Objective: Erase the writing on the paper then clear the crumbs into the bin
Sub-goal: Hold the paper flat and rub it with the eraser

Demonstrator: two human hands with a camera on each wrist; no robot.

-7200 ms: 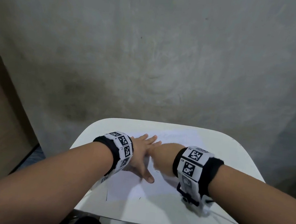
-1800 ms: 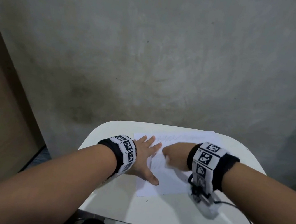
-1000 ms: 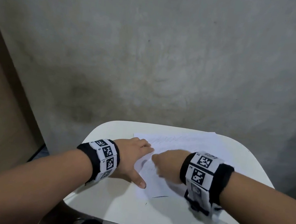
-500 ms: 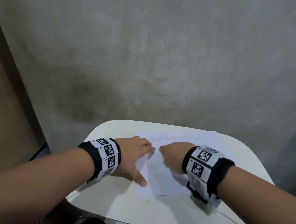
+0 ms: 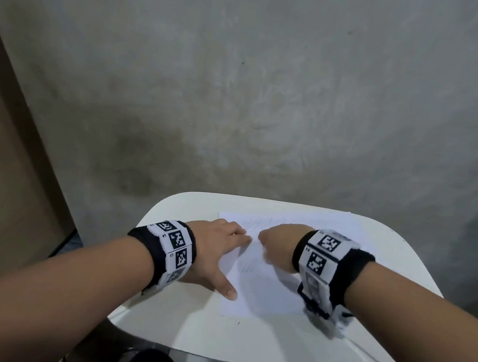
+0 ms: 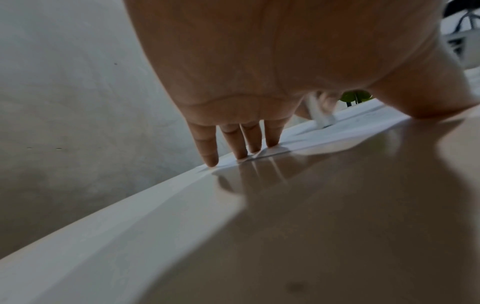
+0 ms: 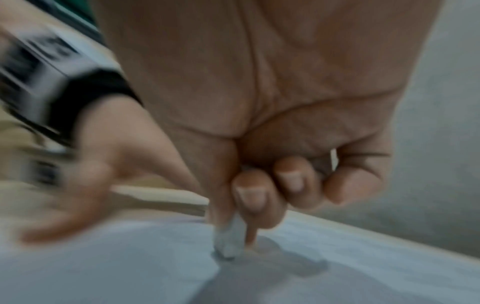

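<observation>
On the white worktop (image 5: 241, 342) a sheet of paper (image 5: 266, 290) lies slightly askew, its far edge near the worktop's back rim. The left hand (image 5: 216, 247) rests flat on the sheet's left side, fingers (image 6: 241, 142) straight and pressed to the paper, thumb spread toward the near corner. The right hand (image 5: 279, 245) is curled, pinching a small pale eraser (image 7: 230, 240) between thumb and forefinger, its tip down on the paper; the right wrist view is smeared with motion, so the rubbing looks to be under way.

Compared with a second ago, the right hand has shifted back toward the far, left part of the sheet, close to the left fingertips, and the paper has turned a little under the hands since the earliest picture. The left hand has stayed planted throughout. Faint pencil marks still show near the far edge and beside the right hand in the head view, so I judge the erasing only partly done.

Crumbs are too small to make out. No bin shows in any view, so where the crumbs must go cannot be told.
</observation>
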